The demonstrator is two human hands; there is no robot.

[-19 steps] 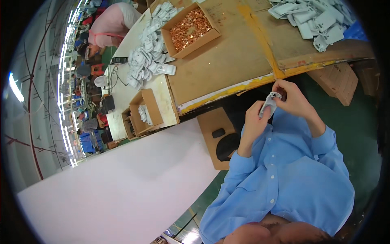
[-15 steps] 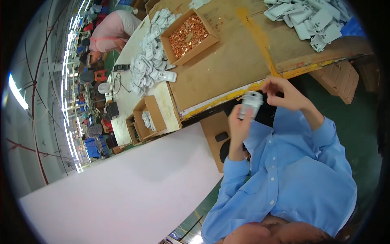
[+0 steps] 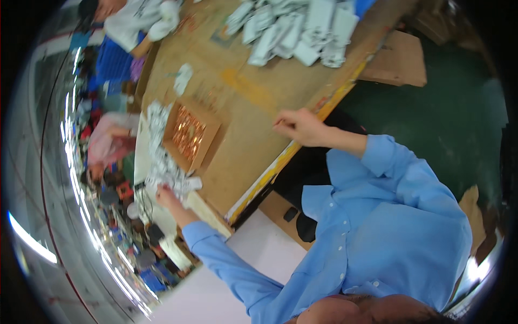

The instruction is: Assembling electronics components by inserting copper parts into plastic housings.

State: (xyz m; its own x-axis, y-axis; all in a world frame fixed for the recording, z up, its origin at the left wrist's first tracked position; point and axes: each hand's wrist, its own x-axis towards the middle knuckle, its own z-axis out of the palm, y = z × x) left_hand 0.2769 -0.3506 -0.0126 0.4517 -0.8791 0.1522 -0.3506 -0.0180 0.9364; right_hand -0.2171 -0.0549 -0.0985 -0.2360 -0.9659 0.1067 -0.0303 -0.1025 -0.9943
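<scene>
My left hand point(image 3: 170, 200) is stretched out to the left, at the near end of a heap of white plastic parts point(image 3: 159, 167). Its fingers are blurred, and whether they grip a part cannot be made out. Over the table's near edge, my right hand point(image 3: 303, 128) is closed in a pinch, with a small reddish bit showing at the fingertips, too small to name. Between the hands and farther back stands a cardboard box point(image 3: 209, 141) of small copper-coloured metal pieces point(image 3: 188, 137).
A second pile of white plastic parts point(image 3: 294, 32) lies at the far right of the brown tabletop point(image 3: 243, 156). A co-worker in white point(image 3: 140, 24) is at the far side, another person in pink point(image 3: 110, 137) at the left. A white panel point(image 3: 259, 243) stands by my left arm.
My left hand has gone from in front of my body, where it held a white plastic part, to the left heap. My right hand has moved left over the table edge. The view has turned.
</scene>
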